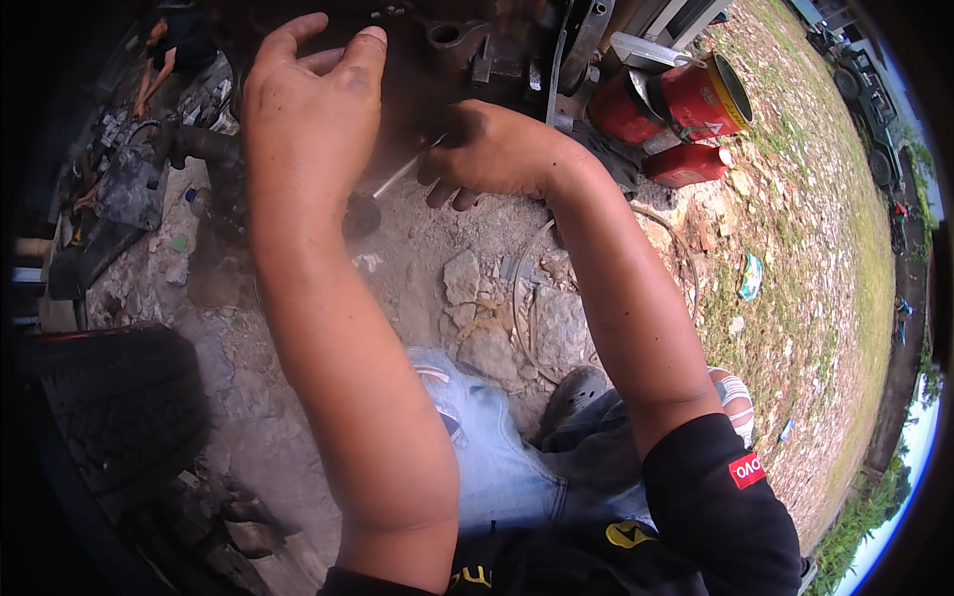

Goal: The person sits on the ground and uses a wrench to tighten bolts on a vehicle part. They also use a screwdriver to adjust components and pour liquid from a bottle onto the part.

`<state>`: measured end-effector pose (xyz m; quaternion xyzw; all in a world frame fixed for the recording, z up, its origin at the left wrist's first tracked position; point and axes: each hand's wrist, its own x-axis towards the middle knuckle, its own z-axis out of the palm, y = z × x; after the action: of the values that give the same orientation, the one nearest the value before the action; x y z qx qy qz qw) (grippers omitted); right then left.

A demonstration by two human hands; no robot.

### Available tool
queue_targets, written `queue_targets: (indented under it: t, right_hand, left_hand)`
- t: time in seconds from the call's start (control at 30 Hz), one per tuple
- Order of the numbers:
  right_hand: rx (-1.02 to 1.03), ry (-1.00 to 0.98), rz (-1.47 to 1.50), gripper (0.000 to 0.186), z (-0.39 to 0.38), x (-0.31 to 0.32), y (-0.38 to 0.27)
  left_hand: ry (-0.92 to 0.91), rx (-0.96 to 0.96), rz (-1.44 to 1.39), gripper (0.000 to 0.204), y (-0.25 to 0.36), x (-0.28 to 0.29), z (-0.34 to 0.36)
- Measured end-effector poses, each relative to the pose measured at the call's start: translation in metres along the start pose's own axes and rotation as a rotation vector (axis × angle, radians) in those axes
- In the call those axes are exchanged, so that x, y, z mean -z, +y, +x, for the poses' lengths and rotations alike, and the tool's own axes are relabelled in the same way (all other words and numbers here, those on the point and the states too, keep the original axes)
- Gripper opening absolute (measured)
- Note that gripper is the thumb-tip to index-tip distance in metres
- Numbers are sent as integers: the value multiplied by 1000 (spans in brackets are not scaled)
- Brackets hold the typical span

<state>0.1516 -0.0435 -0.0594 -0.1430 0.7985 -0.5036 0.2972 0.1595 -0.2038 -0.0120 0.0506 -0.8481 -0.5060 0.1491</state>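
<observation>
Left hand [313, 111]: fingers spread, near dark metal part [447, 36].
Right hand [497, 149]: fingers curl around thin rod [397, 178], perhaps steadying it.

A black tire [124, 412] is sitting at the lower left. Toward the upper right, a red bucket [706, 97] with a yellow rim is tilting beside another red container [622, 107], and a red bottle [686, 166] is lying just below. A green-and-white wrapper [750, 277] is resting on the ground [785, 343]. Beyond, a dark green vehicle [863, 99] is standing. At the upper left, a co-worker [184, 45] is leaning forward.
</observation>
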Motion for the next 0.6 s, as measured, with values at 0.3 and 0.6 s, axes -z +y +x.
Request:
queue_targets:
  t: [0.3,0.6]
  right_hand:
    - [74,314,-571,49,-28,58,1]
    - [355,721,-527,42,-20,109,73]
  left_hand:
    - [56,-4,27,55,-5,7,-3]
    - [-4,12,55,58,3,3,-8]
